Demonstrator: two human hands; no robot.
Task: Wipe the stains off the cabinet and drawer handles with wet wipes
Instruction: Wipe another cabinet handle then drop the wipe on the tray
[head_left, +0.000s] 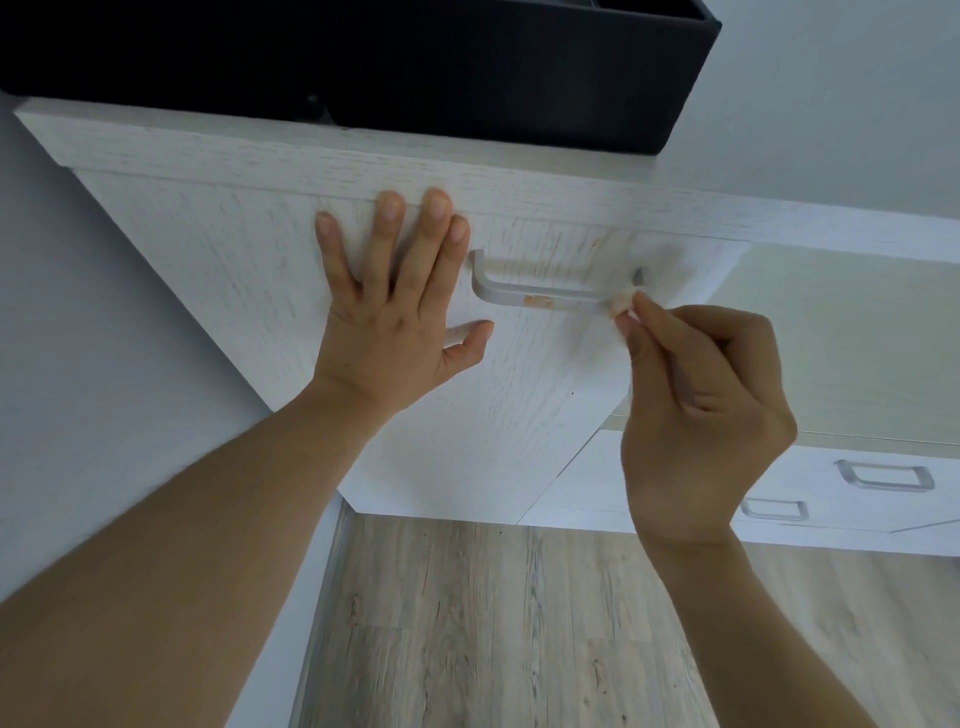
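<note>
- The drawer handle (550, 295), a silver bar with two bent ends, sits on the upper part of a white wood-grain drawer front (415, 405); every place below is given relative to this handle.
- An orange-brown stain (538, 302) shows on the face of the handle near its middle, and fainter orange smears (597, 243) mark the drawer front just above and behind the handle.
- The right hand (701, 410) is below and to the right of the handle, its thumb and fingertips curled together and pinching a small wad of wet wipe (621, 304).
- The wet wipe is tinted orange and touches the right end of the handle.
- The left hand (395, 312) lies just left of the handle, flat on the drawer front with its fingers spread and straight; its fingertips reach the top edge of the drawer front, and its thumb points toward the handle from just below its left end.
- A white wood-grain top board (208, 150) runs above the handle, and a black box (467, 67) stands on it.
- Far below and to the right of the handle, two more silver handles (883, 475) sit on a lower white drawer unit (597, 488).
- A pale green surface (857, 343) lies to the right of the handle.
- Wood-look flooring (493, 623) lies well below the handle.
</note>
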